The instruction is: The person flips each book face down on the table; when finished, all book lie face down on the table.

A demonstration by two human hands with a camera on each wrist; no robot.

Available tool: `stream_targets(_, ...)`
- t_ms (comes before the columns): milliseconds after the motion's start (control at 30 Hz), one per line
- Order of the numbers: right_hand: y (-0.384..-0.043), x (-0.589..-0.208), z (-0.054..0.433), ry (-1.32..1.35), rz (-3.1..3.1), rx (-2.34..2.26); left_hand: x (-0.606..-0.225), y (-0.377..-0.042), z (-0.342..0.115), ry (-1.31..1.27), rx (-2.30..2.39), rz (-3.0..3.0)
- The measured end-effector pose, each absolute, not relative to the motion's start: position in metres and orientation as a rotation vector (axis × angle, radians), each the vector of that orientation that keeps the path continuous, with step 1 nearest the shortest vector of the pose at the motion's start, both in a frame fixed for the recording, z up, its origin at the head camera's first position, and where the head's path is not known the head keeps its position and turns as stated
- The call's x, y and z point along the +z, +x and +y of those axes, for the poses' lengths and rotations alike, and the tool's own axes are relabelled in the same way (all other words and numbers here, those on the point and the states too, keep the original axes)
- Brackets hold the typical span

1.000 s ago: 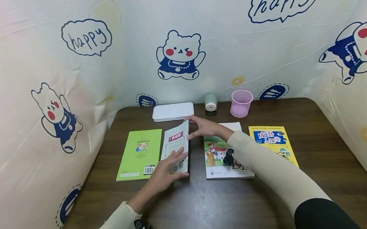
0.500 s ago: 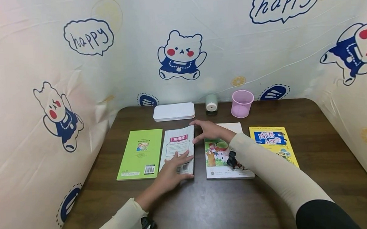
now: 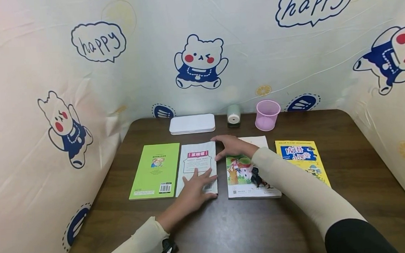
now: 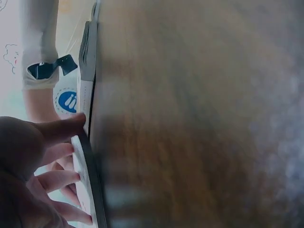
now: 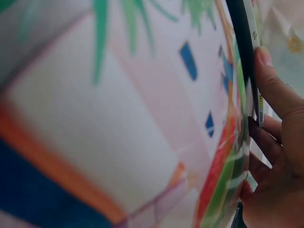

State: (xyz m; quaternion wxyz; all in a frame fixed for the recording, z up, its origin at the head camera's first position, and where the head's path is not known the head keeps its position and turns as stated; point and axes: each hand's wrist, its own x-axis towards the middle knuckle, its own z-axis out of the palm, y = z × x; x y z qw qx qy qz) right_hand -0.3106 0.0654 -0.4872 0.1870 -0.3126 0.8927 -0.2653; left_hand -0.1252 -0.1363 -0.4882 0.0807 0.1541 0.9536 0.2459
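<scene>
A white book (image 3: 194, 162) with a pink title band lies on the table beside a green book (image 3: 155, 172). On its lower part rests my left hand (image 3: 193, 193), fingers spread, the thumb at the bottom right corner. My right hand (image 3: 232, 146) touches the book's upper right edge with thumb and fingertips. In the right wrist view the thumb (image 5: 270, 78) is against the book's spine (image 5: 260, 104), with the other fingers around its end. Below my right wrist is a book with a picture cover (image 3: 236, 172), partly hidden by the arm.
A yellow book (image 3: 298, 152) lies at the right, partly covered by the right sleeve. Along the back of the table (image 3: 234, 227) stand a white flat case (image 3: 192, 124), a small green device (image 3: 233, 115) and a pink cup (image 3: 267, 116). A printed curtain (image 3: 145, 61) surrounds the table.
The white book, tilted up at its right side a second ago, has been lowered flat. Both hands moved slightly right and down with it, and my left fingers spread over its cover.
</scene>
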Motion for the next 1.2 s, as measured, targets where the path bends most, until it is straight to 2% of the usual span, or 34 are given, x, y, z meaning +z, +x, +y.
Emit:
stream_targets(567, -0.308, -0.489, 0.061, -0.893, 2.621, -0.561, -0.483, -0.125, -0.129, 0.519, 0.464, 2.838)
stream_targets(1200, -0.312, -0.489, 0.078, -0.868, 2.622, -0.599, -0.481, -0.125, -0.131, 0.528, 0.45, 2.838)
